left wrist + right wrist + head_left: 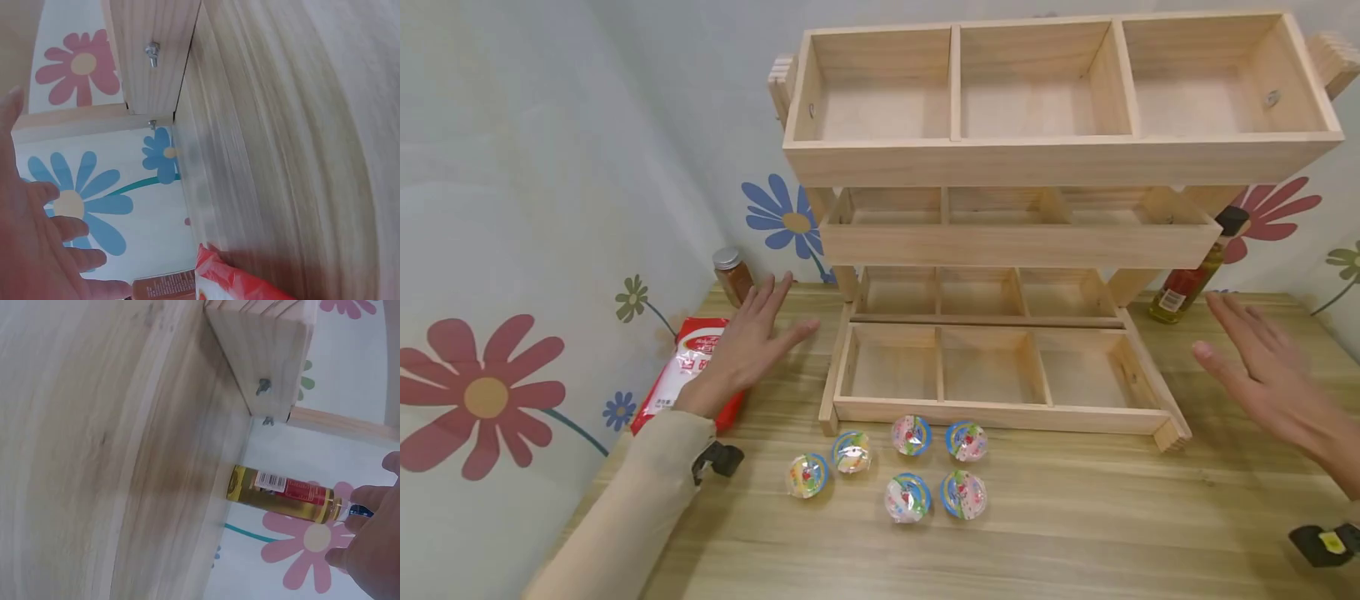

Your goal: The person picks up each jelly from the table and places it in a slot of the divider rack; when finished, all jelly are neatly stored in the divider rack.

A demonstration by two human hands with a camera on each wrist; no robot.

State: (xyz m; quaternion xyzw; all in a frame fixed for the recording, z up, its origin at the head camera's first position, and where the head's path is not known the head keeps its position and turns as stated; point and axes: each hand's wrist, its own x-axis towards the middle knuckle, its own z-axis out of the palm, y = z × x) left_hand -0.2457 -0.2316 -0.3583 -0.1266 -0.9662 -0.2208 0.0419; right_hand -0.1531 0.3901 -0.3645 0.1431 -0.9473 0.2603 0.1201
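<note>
My left hand point(751, 350) is held out with straight, spread fingers, over a red and white packet point(688, 360) left of the wooden shelf. Just beyond its fingertips is a spice jar point(732, 275) with a silver lid. To the right of the shelf, my right hand point(1273, 379) also extends, fingers straight and nothing in it. Nearest to it stands an oil bottle point(1191, 279) with a red label and dark cap. In the right wrist view the fingers overlap the cap of the bottle point(281, 495). Both hands hold nothing.
Between the hands rises a tiered wooden shelf point(1037, 162) with compartments in each tier, bare inside. Several small foil-lidded cups point(910, 497) sit in front of it on the wood-grain table point(1075, 517). A flower-printed sheet point(572, 208) hangs behind and at the left.
</note>
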